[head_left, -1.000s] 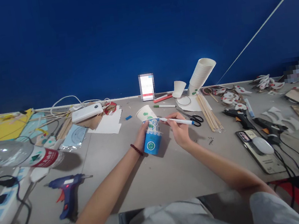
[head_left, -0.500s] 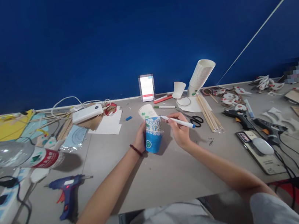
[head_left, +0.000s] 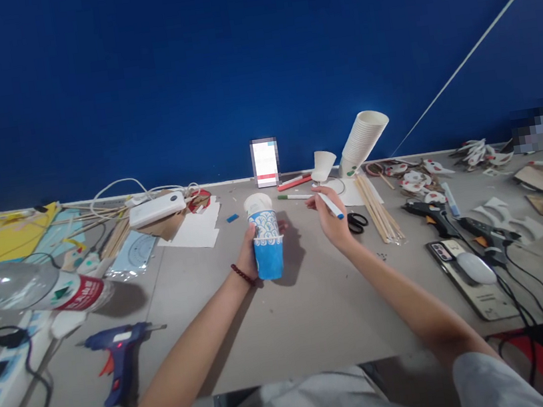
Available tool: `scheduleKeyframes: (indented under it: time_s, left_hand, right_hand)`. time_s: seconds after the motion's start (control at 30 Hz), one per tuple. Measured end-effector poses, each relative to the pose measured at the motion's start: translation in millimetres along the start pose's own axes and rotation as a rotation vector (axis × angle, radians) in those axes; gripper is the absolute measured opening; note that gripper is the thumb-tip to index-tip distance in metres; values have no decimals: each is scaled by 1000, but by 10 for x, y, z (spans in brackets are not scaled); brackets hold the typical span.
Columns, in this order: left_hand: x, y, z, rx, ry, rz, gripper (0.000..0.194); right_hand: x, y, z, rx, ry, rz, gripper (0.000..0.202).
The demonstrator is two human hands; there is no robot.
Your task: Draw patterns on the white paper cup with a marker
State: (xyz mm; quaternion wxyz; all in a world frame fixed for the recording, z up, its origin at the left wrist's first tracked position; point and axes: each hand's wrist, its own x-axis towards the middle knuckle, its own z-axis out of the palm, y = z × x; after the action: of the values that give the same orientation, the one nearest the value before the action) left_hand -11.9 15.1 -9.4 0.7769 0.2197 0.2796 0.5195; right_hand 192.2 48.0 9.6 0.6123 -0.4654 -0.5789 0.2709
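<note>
Wrapped around the side of stacked paper cups, my left hand holds them above the table. The bottom cup is solid blue with a scalloped band at its rim, the middle one carries blue scale-like arcs, and a white rim shows on top. My right hand grips a white marker with a blue end, apart from the cups. A green-ended marker lies just left of that hand, and black-handled scissors lie to its right. A small blue cap rests left of the cups.
At the back stand a lit phone, a single white cup and a leaning stack of cups. Wooden sticks and glue guns lie right. A blue glue gun, water bottle and power strip are left.
My right hand has drawn the marker away from the cups, up and to the right. My left hand has turned the cups more upright and shifted them slightly left.
</note>
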Motion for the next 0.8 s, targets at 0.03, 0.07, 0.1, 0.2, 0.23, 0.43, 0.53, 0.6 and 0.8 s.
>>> scheduleKeyframes:
  time_s: [0.03,0.07,0.1,0.2,0.23,0.43,0.53,0.6,0.8]
  left_hand:
    - [-3,3,-2,4,-11,10,63]
    - [-7,2,-4,18,-17,11,63]
    - [-12,-2,-5,44,-16,-1,62]
    - [-26,-30,1,189,37,-65,55]
    - [-29,-40,9,236,64,-65,54]
    - [-17,-49,95,322,150,35,59]
    - [10,-25,109,359,149,59,61]
    - [27,-2,102,420,168,74,59]
    - [11,107,95,736,207,42,45]
  right_hand:
    - [27,67,-21,-16,13,-15,27]
    - [42,129,-36,-29,17,-25,27]
    - [46,184,-44,-40,12,-28,26]
    - [-5,282,-26,-48,-90,-8,26]
    - [-34,291,-7,-41,-130,-4,27]
    - [-210,188,149,52,-240,92,30]
    - [-264,128,203,133,-221,217,34]
    - [-284,120,222,140,-204,260,38]
    - [-297,199,255,157,-195,280,42]
